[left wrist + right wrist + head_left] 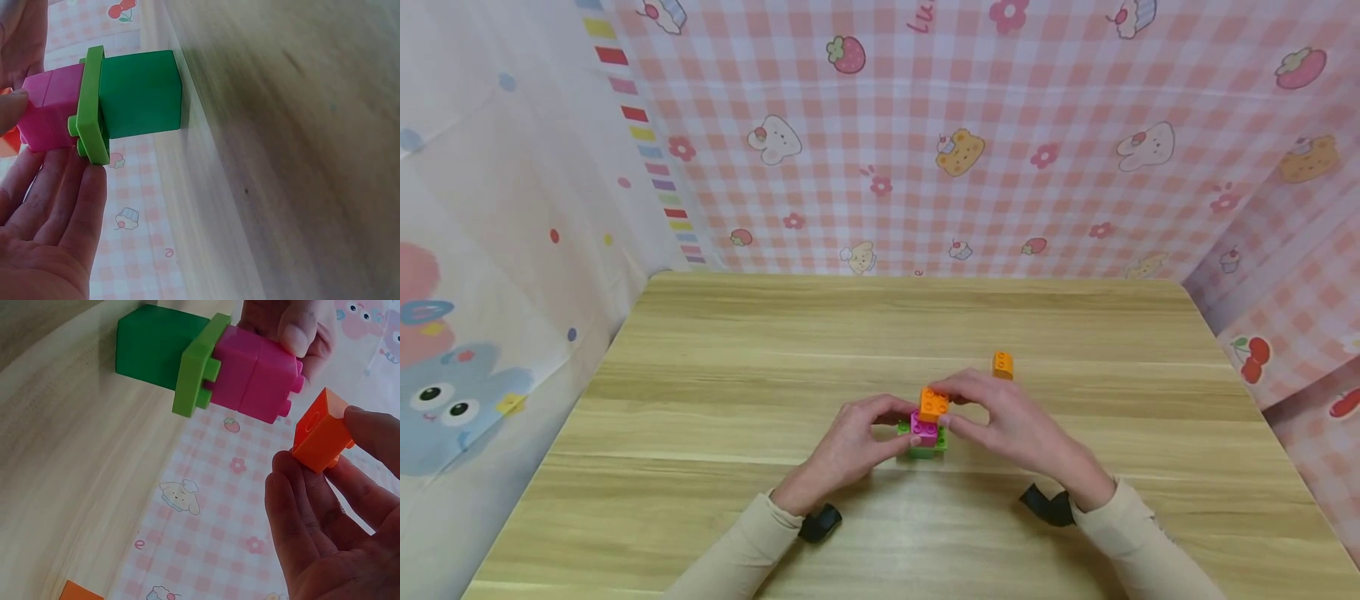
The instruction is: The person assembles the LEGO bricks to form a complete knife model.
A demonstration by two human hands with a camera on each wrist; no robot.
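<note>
Between the thumb and fingertips of the right hand (1000,415), the orange brick (325,440) had its studs up and its hollow underside toward the pink bricks (253,374), just apart from them; it was roughly square on top. That pinch was only brick-wide. The left hand (857,437) gripped the pink bricks, thumb on one face, fingers opposite. Below that grip came a crosswise light green plate (92,100) and a dark green brick (140,94), the stack's long axis upright.
</note>
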